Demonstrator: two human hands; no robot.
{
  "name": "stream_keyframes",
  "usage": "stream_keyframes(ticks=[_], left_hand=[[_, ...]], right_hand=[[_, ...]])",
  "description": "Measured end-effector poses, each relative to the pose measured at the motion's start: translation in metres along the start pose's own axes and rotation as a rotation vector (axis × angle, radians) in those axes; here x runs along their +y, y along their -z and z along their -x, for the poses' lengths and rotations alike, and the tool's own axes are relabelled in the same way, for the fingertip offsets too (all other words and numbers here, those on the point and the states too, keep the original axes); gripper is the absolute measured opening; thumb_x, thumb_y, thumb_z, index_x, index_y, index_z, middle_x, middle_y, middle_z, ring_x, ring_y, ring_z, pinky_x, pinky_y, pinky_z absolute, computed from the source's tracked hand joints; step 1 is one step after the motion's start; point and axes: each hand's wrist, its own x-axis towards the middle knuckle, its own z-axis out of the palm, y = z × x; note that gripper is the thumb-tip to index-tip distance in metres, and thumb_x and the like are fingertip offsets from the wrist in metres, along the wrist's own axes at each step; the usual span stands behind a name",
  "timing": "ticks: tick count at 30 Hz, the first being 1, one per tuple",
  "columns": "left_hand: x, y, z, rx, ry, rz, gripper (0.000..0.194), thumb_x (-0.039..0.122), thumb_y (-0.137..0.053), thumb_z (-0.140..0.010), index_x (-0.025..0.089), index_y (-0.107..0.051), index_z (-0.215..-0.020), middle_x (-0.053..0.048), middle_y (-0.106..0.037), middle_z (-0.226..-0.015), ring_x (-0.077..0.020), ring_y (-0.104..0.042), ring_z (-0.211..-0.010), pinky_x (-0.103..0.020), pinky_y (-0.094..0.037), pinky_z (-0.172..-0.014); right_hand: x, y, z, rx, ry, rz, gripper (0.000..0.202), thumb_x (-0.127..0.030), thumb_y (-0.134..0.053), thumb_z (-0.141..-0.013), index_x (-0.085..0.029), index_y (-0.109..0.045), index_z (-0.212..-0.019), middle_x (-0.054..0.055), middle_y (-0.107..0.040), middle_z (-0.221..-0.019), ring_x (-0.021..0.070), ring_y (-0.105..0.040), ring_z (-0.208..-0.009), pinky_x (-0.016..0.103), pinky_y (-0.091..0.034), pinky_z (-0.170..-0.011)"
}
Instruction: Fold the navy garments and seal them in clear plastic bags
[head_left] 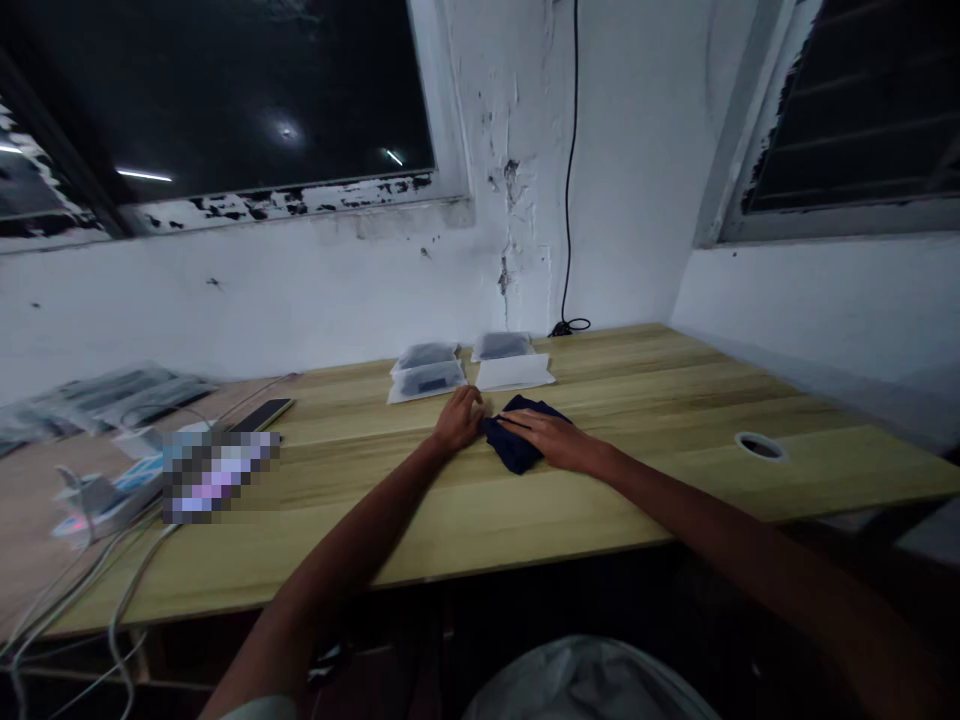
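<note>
A folded dark blue cloth (517, 455) lies on the wooden table in front of me. My right hand (551, 437) rests flat on top of it, fingers stretched out toward the left. At the cloth's left edge is my left hand (457, 420), its fingers curled in and the fingertips closed at the cloth's corner. The exact grip there is too small to see clearly. Just beyond my hands lie several flat packets in frosted plastic bags, among them a dark-filled packet (427, 381) and a white packet (514, 372).
More bagged packets (124, 395) are piled at the far left. A power strip (124, 495) with plugs and white cables, a dark phone-like slab (261, 415) and a blurred-out item (221, 480) lie left. A cable hole (761, 447) is at right; a black cord (568, 220) hangs down the wall.
</note>
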Motion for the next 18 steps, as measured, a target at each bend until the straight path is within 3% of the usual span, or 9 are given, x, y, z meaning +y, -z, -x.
stream_keyframes(ticks=[4,8,12,15,18], left_hand=[[-0.03,-0.021,-0.014,-0.025,0.006,-0.16,0.035,0.019,-0.049,-0.083,0.014,-0.051,-0.118,-0.015,-0.052,-0.13,-0.0259,-0.045,-0.125,-0.043,-0.037,-0.107],[-0.036,-0.035,-0.032,-0.118,0.042,-0.245,0.046,0.025,-0.048,-0.088,0.01,-0.046,-0.131,-0.018,-0.05,-0.137,-0.0264,-0.044,-0.131,-0.041,-0.038,-0.109],[-0.029,-0.033,-0.035,-0.275,0.042,-0.262,0.033,0.031,-0.045,-0.093,0.016,-0.059,-0.119,-0.011,-0.063,-0.123,-0.0209,-0.057,-0.118,-0.033,-0.044,-0.101],[-0.015,-0.022,-0.028,-0.275,0.132,-0.319,0.031,0.04,-0.047,-0.093,0.019,-0.068,-0.104,-0.01,-0.069,-0.107,-0.0209,-0.064,-0.102,-0.031,-0.047,-0.091],[0.002,-0.012,-0.02,-0.243,0.245,-0.39,0.034,0.044,-0.05,-0.091,0.019,-0.071,-0.098,-0.012,-0.07,-0.1,-0.0235,-0.065,-0.094,-0.032,-0.047,-0.084]], right_hand=[[-0.009,0.003,-0.006,-0.123,0.04,-0.099,0.082,0.006,-0.049,-0.073,-0.019,-0.032,-0.149,0.012,-0.039,-0.151,0.0202,-0.035,-0.141,0.038,-0.033,-0.115],[-0.018,0.002,-0.01,-0.169,-0.012,-0.146,0.082,0.002,-0.054,-0.066,-0.014,-0.039,-0.146,0.014,-0.04,-0.151,0.0217,-0.034,-0.141,0.038,-0.03,-0.117],[-0.022,-0.014,-0.012,-0.078,-0.096,-0.096,0.074,-0.005,-0.054,-0.071,-0.006,-0.041,-0.143,0.018,-0.042,-0.148,0.0246,-0.038,-0.139,0.041,-0.032,-0.116],[-0.018,-0.02,-0.012,-0.038,-0.179,-0.033,0.071,-0.004,-0.051,-0.071,-0.004,-0.043,-0.141,0.021,-0.044,-0.146,0.0267,-0.041,-0.137,0.043,-0.036,-0.113],[-0.01,-0.01,-0.008,0.003,-0.339,-0.041,0.064,-0.003,-0.048,-0.072,-0.009,-0.051,-0.135,0.018,-0.056,-0.136,0.0266,-0.054,-0.126,0.04,-0.043,-0.105]])
